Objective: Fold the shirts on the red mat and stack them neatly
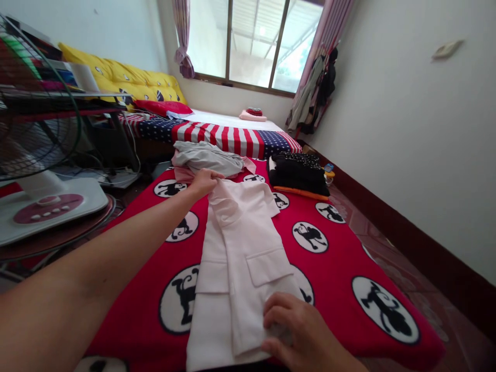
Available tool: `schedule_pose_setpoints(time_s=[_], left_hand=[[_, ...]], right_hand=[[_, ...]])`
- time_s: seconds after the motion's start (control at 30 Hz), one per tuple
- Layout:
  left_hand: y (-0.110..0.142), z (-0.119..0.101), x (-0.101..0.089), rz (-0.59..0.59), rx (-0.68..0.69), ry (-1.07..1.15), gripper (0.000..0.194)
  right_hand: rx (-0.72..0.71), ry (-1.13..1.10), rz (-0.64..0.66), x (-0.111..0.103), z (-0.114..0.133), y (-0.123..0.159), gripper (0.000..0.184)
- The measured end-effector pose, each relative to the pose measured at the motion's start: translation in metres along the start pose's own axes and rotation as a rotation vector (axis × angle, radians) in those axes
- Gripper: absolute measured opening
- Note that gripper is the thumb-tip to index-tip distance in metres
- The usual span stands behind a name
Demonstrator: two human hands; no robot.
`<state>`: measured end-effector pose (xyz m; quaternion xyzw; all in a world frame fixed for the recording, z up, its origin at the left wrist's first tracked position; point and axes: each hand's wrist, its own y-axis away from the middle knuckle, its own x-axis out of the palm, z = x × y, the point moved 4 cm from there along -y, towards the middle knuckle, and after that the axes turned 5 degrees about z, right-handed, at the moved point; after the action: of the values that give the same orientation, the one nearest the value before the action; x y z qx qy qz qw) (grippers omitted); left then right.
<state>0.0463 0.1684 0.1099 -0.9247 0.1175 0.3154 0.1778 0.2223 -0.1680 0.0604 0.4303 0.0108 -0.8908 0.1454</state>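
L hand (pixel 205 182) pinches wht garment (pixel 251 232) at far L corner; R hand (pixel 300 330) curled at near R edge. Red blanket (pixel 337 287) under, blk clothes (pixel 296 175) far R.

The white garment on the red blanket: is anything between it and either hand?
Nothing visible: the left hand holds the far end of the white garment, and the right hand is at its near end, though its grip is unclear.
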Motion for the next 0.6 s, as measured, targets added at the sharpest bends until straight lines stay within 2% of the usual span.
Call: schedule_pose_setpoints(time_s=[0.07,0.17,0.23,0.3,0.4,0.47,0.53,0.6], left_hand=[[0.0,0.004,0.002,0.007,-0.017,-0.088,0.047],[0.008,0.008,0.007,-0.032,0.016,-0.29,0.042],[0.021,0.004,0.015,-0.103,0.09,-0.388,0.041],[0.039,-0.008,0.031,-0.092,0.203,-0.358,0.039],[0.073,-0.034,0.072,0.16,0.366,-0.072,0.03],[0.096,-0.051,0.101,0.344,0.417,0.138,0.03],[0.115,-0.063,0.125,0.474,0.453,0.223,0.032],[0.127,-0.066,0.143,0.526,0.478,0.2,0.036]], right_hand=[[0.012,-0.018,-0.044,-0.005,-0.008,0.001,0.003],[0.032,-0.024,-0.235,-0.023,-0.028,0.008,0.008],[0.066,-0.025,-0.332,-0.034,-0.043,0.016,0.014],[0.113,-0.048,-0.324,-0.04,-0.056,0.024,0.022],[0.199,-0.11,-0.206,-0.036,-0.065,0.033,0.035],[0.265,-0.134,-0.169,-0.031,-0.066,0.036,0.036],[0.3,-0.146,-0.164,-0.025,-0.065,0.037,0.025],[0.3,-0.148,-0.164,-0.019,-0.065,0.039,0.008]])
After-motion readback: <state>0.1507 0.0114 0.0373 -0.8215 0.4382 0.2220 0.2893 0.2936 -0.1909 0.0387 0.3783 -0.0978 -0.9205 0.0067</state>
